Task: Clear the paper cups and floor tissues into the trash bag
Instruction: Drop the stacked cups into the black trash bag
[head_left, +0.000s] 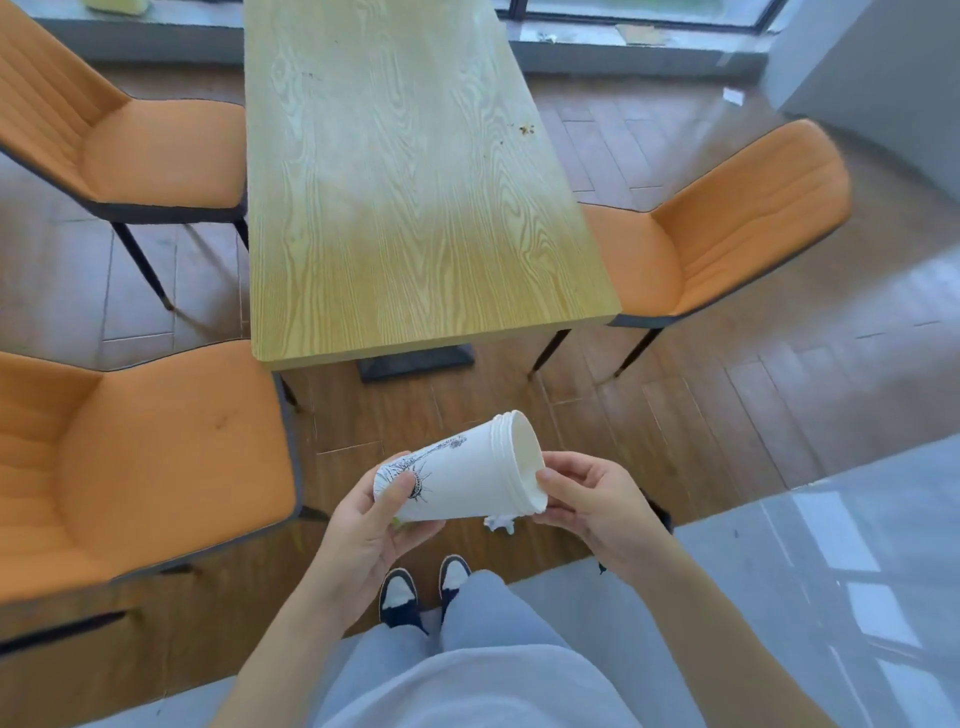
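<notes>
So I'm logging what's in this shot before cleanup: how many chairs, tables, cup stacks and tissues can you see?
Orange chairs: 3
Wooden table: 1
Stack of paper cups, held by left hand and right hand: 1
Crumpled tissue on floor: 1
Total: 6

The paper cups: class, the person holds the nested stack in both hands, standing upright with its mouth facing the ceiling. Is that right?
Not quite. Both the left hand and the right hand do hold the paper cups, but the head view shows the stack tipped on its side, with its mouth pointing toward the right hand.
</notes>
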